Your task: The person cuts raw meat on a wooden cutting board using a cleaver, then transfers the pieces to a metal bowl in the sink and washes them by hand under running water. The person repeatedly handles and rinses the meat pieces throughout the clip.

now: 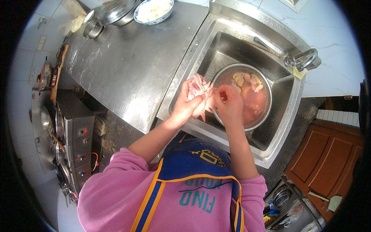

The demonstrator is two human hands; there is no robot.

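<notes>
A pale pink raw poultry piece [200, 90], with loose wrinkled skin, is gripped in my left hand [185, 103] over the near left part of the sink. My right hand [230, 101] has its fingers curled in at the right edge of that piece, pinching it; its fingertips are partly hidden. Below and to the right, a round metal basin [269, 101] stands in the stainless steel sink [223, 46]. Reddish water fills much of it, and yellowish poultry pieces [243, 78] lie in the water.
A curved faucet [307, 59] rises at the sink's right corner, near a knife [261, 43] and chopsticks [265, 49] on the back ledge. Left is a steel counter [139, 63] with a patterned bowl [153, 21] and lidded pot [118, 13]. A stove [78, 130] stands farther left.
</notes>
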